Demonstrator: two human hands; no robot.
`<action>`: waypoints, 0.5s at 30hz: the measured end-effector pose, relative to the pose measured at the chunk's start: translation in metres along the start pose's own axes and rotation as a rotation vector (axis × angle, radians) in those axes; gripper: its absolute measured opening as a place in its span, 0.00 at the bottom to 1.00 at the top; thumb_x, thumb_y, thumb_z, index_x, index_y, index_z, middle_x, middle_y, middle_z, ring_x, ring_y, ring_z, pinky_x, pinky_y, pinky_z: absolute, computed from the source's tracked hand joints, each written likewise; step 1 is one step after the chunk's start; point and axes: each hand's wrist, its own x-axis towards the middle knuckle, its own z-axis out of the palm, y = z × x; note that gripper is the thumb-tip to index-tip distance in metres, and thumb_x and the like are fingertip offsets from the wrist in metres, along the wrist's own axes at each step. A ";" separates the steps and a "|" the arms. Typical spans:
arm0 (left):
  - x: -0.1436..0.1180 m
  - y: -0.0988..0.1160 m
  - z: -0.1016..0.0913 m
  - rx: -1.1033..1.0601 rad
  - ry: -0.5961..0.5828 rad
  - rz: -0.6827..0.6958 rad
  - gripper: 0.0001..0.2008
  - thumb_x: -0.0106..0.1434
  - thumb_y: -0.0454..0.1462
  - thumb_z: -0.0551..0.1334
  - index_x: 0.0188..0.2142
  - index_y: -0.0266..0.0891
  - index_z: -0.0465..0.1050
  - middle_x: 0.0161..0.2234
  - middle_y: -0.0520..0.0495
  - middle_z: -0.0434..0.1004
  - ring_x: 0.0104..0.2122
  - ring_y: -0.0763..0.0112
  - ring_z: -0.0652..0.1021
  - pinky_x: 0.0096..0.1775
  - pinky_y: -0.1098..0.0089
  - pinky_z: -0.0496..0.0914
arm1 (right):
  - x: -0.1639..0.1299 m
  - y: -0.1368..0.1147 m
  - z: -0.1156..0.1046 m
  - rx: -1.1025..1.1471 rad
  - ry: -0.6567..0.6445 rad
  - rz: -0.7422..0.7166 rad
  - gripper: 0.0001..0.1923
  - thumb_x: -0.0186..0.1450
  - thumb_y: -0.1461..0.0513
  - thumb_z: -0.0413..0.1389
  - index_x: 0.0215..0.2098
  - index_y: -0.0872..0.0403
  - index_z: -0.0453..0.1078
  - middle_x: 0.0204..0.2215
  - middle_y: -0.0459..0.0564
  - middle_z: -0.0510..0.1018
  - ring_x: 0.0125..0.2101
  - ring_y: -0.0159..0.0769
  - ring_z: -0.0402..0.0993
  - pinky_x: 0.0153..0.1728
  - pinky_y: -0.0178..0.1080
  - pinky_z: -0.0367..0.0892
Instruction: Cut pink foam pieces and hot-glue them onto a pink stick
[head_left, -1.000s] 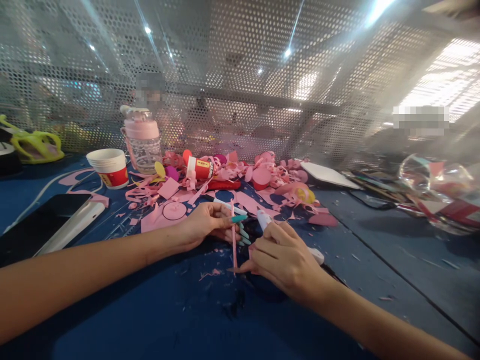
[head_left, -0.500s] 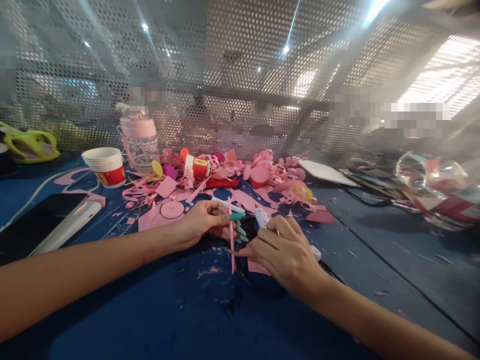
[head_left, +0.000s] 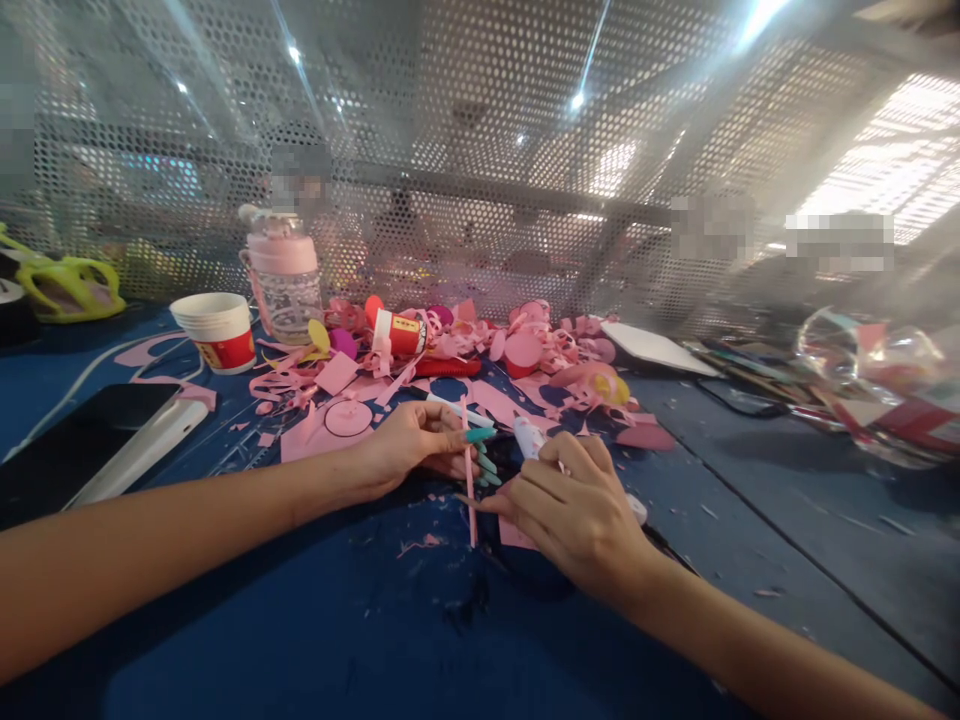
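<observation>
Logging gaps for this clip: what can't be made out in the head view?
- White tube in the right hand: its middle is hidden by the fingers; any label is unreadable.
- Pink strip held by the left hand: whether its lower end touches the table is unclear.
- Things behind the mesh screen: blurred.
- Clear bag at far right: contents smeared.

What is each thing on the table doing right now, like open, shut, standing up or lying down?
Left hand: pinching pink strip, held upright.
Right hand: wrapped around glue tube.
Pink bottle: upright, lid on.
Paper cup: upright, open.
Phone: lying flat, screen dark.
</observation>
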 end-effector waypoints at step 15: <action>0.001 -0.002 -0.002 -0.021 -0.010 0.014 0.17 0.42 0.38 0.70 0.24 0.33 0.62 0.21 0.48 0.76 0.22 0.69 0.78 0.26 0.73 0.72 | -0.001 0.002 -0.002 0.167 0.018 -0.110 0.15 0.62 0.60 0.51 0.19 0.56 0.63 0.17 0.44 0.67 0.26 0.31 0.54 0.30 0.36 0.52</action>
